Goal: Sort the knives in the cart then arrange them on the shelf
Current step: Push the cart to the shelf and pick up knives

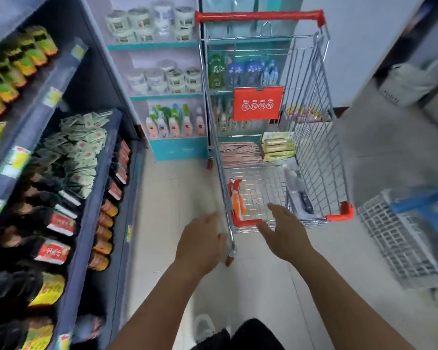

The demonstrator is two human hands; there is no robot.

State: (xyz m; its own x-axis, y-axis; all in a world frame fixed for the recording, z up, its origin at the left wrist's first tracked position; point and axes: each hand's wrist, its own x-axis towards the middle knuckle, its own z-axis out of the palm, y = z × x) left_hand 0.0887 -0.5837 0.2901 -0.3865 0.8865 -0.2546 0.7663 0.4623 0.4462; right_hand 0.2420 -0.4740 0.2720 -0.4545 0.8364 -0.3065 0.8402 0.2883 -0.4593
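Head view, near field: both bare forearms reach forward over the pale tiled floor (182, 188). Left hand (200, 242) has relaxed, loosely spread fingers; it holds nothing and sits just beside the near left corner post of the cart (314, 137). Whether it touches the post cannot be told. Right hand (285, 233) is spread wide, thumb out to the left, fingers extended toward the cart's near rim. It grips nothing; contact with the rim cannot be confirmed.

Cart: wire basket with red corner caps and a red handle bar (259, 15) at the far end.

Knife, right side: a packaged knife (297, 190) lies in the basket against the right wall. Long axis runs near to far, slightly diagonal. The black handle points toward the person; the silver blade points away toward the far end. It rests in a clear or pale backing pack.

Knife, left side: an orange-and-white packaged item (235, 195) stands against the left wall at the near corner, long axis running roughly near to far. Blur prevents confirming what it is.

Farther in the basket: a flat pinkish pack stack (238, 154) and yellow-green packs (277, 147) piled beside it on the right. A red sign (258, 102) hangs on the far panel.

Left side: dark shelf unit (104, 173) carrying bottles and sachets. Far end: white shelves (159, 46) with tubs and bottles. A second wire basket (400, 238) sits at the right.
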